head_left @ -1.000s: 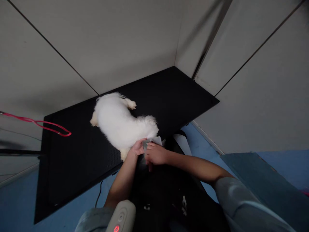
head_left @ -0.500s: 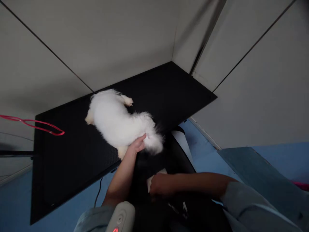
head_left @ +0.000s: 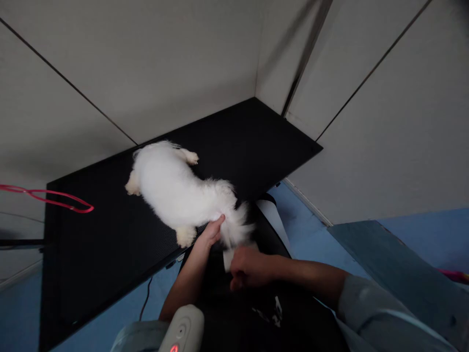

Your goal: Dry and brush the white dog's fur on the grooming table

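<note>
A white fluffy dog (head_left: 172,188) is on the black table (head_left: 106,264), its near end reaching past the table's edge toward me. My left hand (head_left: 212,231) is closed on the dog at that end, thumb on top and the other fingers hidden beneath. Long hair (head_left: 236,227) fans out beyond my thumb, blurred by motion; whether it belongs to an ear or another part I cannot tell. Just below this hair, my right hand (head_left: 247,266) is closed around a brush with a pale, flat, rectangular head (head_left: 228,260). Its handle is hidden in my fist.
A red loop (head_left: 69,201) hangs at the left over the table. Grey wall panels (head_left: 183,58) stand behind it. A dark cord (head_left: 146,298) drops to the blue floor (head_left: 308,210). A pale device with a red light (head_left: 183,327) sits close below me.
My right hand has moved up with the brush, nearer to the dog's long hair, which now spreads downward. My left hand keeps its hold. The whole view has shifted slightly.
</note>
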### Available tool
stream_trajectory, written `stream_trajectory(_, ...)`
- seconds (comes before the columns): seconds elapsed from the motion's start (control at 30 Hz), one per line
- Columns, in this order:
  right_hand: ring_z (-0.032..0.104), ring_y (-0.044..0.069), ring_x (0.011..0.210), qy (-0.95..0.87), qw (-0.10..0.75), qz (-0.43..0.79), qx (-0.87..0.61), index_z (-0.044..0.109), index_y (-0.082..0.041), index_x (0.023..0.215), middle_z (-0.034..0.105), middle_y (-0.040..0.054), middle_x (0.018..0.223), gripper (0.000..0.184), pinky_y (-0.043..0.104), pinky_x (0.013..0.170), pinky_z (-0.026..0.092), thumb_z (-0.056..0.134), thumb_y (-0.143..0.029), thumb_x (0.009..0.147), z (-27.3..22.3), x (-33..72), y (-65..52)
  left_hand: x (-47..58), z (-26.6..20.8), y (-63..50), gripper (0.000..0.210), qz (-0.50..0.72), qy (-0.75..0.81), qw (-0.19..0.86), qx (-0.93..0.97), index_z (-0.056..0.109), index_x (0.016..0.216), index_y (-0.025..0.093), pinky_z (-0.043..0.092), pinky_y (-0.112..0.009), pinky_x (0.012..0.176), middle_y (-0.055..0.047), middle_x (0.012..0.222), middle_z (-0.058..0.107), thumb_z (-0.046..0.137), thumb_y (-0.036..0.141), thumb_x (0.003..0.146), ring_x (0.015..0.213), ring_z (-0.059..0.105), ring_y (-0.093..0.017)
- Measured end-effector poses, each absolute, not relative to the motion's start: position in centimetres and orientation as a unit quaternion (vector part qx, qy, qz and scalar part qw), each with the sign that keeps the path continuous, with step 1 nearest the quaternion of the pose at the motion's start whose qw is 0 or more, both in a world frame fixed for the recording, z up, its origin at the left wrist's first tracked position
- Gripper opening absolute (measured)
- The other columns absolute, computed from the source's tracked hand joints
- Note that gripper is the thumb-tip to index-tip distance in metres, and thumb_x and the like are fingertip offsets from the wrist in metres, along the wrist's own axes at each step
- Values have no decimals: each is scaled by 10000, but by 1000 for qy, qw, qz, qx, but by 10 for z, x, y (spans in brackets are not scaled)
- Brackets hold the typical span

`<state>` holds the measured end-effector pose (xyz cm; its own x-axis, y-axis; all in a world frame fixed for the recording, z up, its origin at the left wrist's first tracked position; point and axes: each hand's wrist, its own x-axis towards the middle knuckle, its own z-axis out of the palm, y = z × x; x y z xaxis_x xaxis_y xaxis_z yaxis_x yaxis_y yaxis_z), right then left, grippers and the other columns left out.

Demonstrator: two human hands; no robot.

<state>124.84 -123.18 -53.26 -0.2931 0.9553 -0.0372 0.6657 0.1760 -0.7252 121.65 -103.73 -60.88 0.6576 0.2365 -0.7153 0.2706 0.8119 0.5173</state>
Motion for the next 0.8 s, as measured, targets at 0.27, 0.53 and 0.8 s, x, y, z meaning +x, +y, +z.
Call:
stream_trajectory(0.27, 577, 218, 852, -725, 167, 172, -646, 671, -162, 736, 681, 63, 787, 304, 424, 936, 401, 610, -403, 911, -524, 1274, -1189, 1227, -602, -1023, 131, -44, 420, 865, 271, 688, 888, 119, 574, -299, 735, -68, 659, 716, 616, 226, 868, 671, 714, -220)
stream_trajectory(0.53, 559, 134, 727, -482, 374, 391, -689, 583, -187, 821, 614, -6, 774, 84, 244, 688, 440, 609, -260, 853, -542, 1245, -1263, 1229, -592, -1030, 163, 75, 423, 853, 297, 651, 1026, 104, 547, -315, 872, -78, 800, 752, 566, 188, 916, 896, 729, -234)
stream_trajectory(0.8, 639, 190, 882, -447, 303, 426, -726, 649, -176, 915, 687, 36, 928, 120, 377, 906, 485, 596, -174, 808, -556, 1285, -1251, 1222, -593, -1049, 210, 131, 419, 851, 289, 650, 1073, 144, 549, -372, 905, -66, 877, 766, 571, 181, 882, 975, 730, -257)
